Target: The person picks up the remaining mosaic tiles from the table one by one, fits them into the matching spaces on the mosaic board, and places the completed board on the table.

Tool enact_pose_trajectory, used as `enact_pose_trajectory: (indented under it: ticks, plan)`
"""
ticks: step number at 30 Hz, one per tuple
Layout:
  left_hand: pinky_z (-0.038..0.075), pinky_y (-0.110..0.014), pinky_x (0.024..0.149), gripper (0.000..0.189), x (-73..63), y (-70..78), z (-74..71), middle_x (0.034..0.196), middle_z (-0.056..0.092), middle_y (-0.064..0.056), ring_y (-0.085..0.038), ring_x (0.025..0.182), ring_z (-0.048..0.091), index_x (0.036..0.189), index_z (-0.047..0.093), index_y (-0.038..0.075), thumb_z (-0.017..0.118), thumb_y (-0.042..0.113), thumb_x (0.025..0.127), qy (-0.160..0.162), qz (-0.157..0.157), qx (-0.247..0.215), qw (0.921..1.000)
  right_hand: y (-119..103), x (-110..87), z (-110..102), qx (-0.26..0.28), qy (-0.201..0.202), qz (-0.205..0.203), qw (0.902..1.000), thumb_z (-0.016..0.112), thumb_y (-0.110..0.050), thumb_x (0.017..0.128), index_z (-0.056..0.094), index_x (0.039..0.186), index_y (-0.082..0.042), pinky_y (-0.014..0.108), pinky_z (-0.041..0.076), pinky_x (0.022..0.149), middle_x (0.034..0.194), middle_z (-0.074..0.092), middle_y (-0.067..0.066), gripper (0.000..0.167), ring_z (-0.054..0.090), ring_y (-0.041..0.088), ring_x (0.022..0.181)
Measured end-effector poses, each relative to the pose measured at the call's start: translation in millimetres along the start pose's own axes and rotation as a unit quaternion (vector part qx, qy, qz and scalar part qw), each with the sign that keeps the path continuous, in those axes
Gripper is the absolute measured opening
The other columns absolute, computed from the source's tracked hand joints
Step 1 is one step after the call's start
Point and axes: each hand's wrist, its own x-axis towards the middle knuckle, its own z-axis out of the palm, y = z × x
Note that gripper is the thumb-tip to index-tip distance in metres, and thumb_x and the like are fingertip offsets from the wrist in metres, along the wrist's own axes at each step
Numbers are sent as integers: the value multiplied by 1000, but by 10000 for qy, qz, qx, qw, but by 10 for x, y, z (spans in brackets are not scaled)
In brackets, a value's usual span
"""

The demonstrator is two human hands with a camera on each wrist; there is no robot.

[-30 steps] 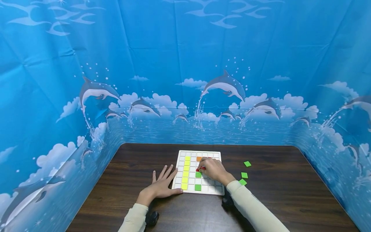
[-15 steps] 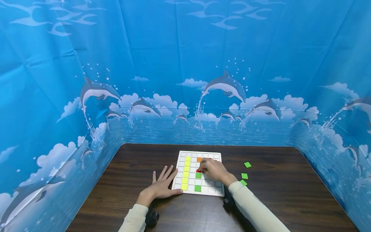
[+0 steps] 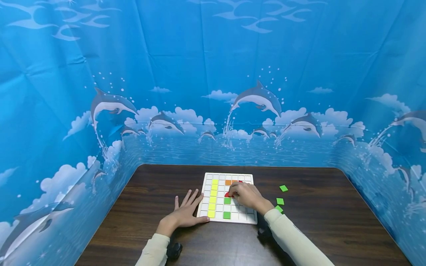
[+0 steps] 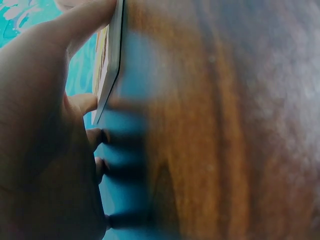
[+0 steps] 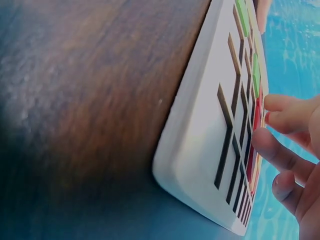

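A white grid board (image 3: 244, 217) lies on the table before the person. The left hand (image 3: 184, 215) is spread at its left side, with the thumb at the near corner and the index fingertip touching the edge. In the left wrist view the thumb (image 4: 85, 25) lies along the board's rim. The right hand (image 3: 247, 195) is over the board's middle, its bent fingers pinching a red tile (image 3: 227, 194) whose other part is hidden beneath them. In the right wrist view those fingertips (image 5: 262, 140) meet the red pieces. Yellow tiles (image 3: 212, 200) form a column; green tiles (image 3: 227, 200) and orange tiles (image 3: 228, 182) sit nearby.
Loose green tiles lie on the table right of the board: one far (image 3: 283, 188), one middle (image 3: 280, 201), and one beside the right sleeve (image 3: 279, 209). The dark wooden table (image 3: 326, 218) ends at a blue dolphin-print curtain (image 3: 206, 92).
The right fingers have shifted slightly, showing more of the red tile and another orange tile behind. The left hand keeps its place at the board's edge.
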Motion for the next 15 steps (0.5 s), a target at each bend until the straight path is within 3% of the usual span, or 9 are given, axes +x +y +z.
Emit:
enact_pose_trajectory:
  ticks: [10, 15]
  plan:
    - [-13, -83, 119, 111, -55, 65, -53, 181, 10, -10, -40, 168, -1, 171, 28, 24, 56, 90, 86, 18, 63, -77, 9999, 26, -50, -90, 25, 142, 368, 9992, 77, -10, 97, 85, 104, -24, 26, 51, 67, 113, 78, -6, 17, 73, 14, 99]
    - [-10, -82, 121, 109, -54, 109, -84, 181, 11, -12, -40, 168, 2, 171, 29, 20, 63, 82, 88, -134, -130, 48, 9998, 84, -104, -164, -73, 327, 376, 9987, 79, -14, 96, 83, 103, -22, 24, 47, 60, 103, 77, -7, 11, 69, 10, 84]
